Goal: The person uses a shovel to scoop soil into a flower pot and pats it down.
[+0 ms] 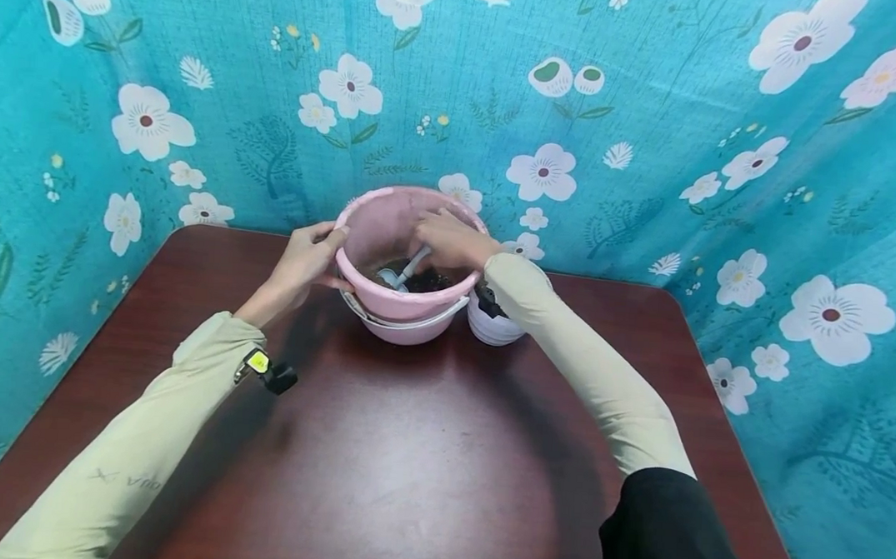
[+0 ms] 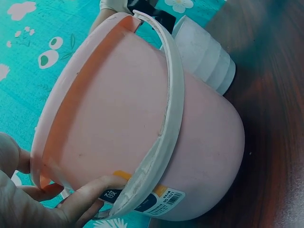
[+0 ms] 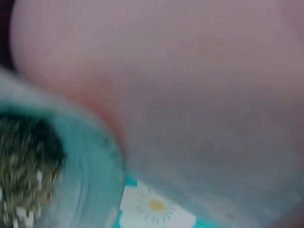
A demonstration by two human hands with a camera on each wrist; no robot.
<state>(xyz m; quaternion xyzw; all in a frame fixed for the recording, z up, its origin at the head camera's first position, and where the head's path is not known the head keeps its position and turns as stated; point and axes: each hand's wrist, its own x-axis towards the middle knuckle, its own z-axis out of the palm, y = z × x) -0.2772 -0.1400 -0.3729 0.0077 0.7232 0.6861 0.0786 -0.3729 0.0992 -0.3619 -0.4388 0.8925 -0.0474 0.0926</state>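
Note:
A pink bucket (image 1: 408, 332) stands at the back of the table, its mouth tilted towards me. My left hand (image 1: 306, 257) grips its rim from the left, and in the left wrist view fingers (image 2: 97, 187) of that hand press the outer wall by the white bucket handle (image 2: 173, 95). Inside the bucket, my right hand (image 1: 450, 239) holds a small white scoop (image 1: 413, 265) by its handle, the scoop's head down at dark soil (image 1: 433, 280). Right beside the bucket stands a white ribbed pot (image 1: 494, 327) with dark soil in it, partly hidden by my right sleeve.
The brown table (image 1: 381, 443) reaches forward to a blue flowered curtain (image 1: 457, 80) close behind the bucket. In the right wrist view, the pot's soil (image 3: 28, 171) has light bits in it. A label (image 2: 161, 202) is on the bucket wall.

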